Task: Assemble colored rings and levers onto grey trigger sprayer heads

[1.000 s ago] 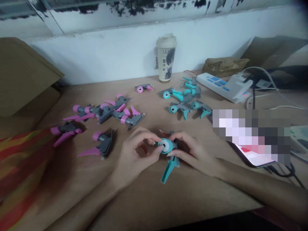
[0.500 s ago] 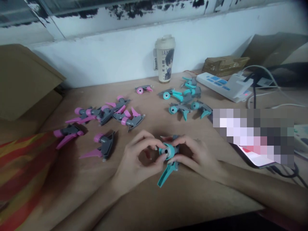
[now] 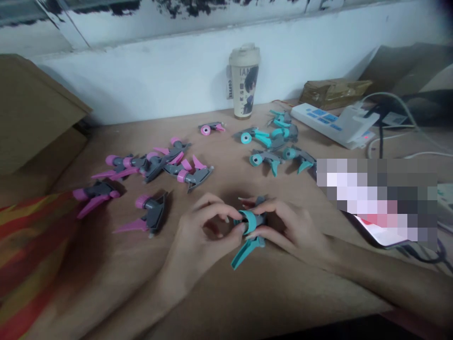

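A grey and teal trigger sprayer head (image 3: 250, 222) is held between my two hands above the front of the table, with its teal trigger pointing down and to the left. My right hand (image 3: 293, 226) pinches its grey body from the right, index finger above and thumb below. At the open end of the teal collar, the index finger and thumb of my left hand (image 3: 205, 233) close in a pinch. Those fingertips partly cover the collar's opening, so I cannot tell whether a small part sits between them. A grey and pink trigger sprayer head (image 3: 154, 212) lies left of my left hand.
Several pink sprayer heads (image 3: 161, 165) lie at the left, several teal ones (image 3: 269, 158) at the back right. A tumbler (image 3: 244, 82) stands by the wall. On the right are a power strip (image 3: 327, 125), cables and a partly blurred phone (image 3: 380, 231). Striped cloth (image 3: 38, 250) covers the left edge.
The teal collar now faces more to the left, and the pale insert with its dark hole no longer shows clearly. Both hands keep their grip. The view has shifted slightly.
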`<action>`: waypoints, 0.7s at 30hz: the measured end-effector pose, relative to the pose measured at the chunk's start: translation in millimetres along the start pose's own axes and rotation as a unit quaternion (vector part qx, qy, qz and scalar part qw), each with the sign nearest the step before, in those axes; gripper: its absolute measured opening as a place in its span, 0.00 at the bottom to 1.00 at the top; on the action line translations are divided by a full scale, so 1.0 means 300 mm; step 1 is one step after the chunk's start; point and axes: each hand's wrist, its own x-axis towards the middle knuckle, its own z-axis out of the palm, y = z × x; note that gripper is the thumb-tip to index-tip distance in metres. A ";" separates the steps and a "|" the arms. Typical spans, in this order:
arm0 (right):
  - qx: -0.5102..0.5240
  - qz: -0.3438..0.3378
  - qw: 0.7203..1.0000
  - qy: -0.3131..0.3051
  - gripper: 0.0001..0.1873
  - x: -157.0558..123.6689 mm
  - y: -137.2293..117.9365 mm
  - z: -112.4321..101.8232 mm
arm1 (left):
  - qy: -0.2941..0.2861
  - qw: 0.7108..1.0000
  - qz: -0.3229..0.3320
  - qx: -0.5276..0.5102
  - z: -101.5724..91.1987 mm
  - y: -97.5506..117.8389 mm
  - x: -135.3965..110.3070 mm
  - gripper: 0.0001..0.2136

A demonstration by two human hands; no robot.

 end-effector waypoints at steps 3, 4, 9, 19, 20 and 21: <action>-0.001 0.005 1.000 0.004 0.13 0.003 -0.002 0.001 | 0.011 1.000 0.003 0.006 0.009 -0.012 -0.007 0.02; 0.000 0.013 1.000 0.003 0.13 0.004 -0.003 0.001 | 0.011 1.000 0.011 0.005 0.012 -0.018 -0.009 0.02; 0.058 0.106 0.992 -0.046 0.13 0.010 -0.001 -0.004 | 0.000 0.995 0.089 0.043 0.008 -0.043 -0.016 0.04; 0.056 0.065 0.994 -0.073 0.12 0.018 -0.005 -0.020 | 0.003 0.975 0.196 0.101 -0.001 -0.037 -0.016 0.07; 0.047 0.058 0.995 -0.068 0.11 0.019 -0.007 -0.021 | 0.002 0.975 0.194 0.103 0.003 -0.035 -0.016 0.07; 0.040 0.052 0.996 -0.064 0.10 0.020 -0.010 -0.021 | 0.003 0.974 0.198 0.106 0.006 -0.033 -0.018 0.08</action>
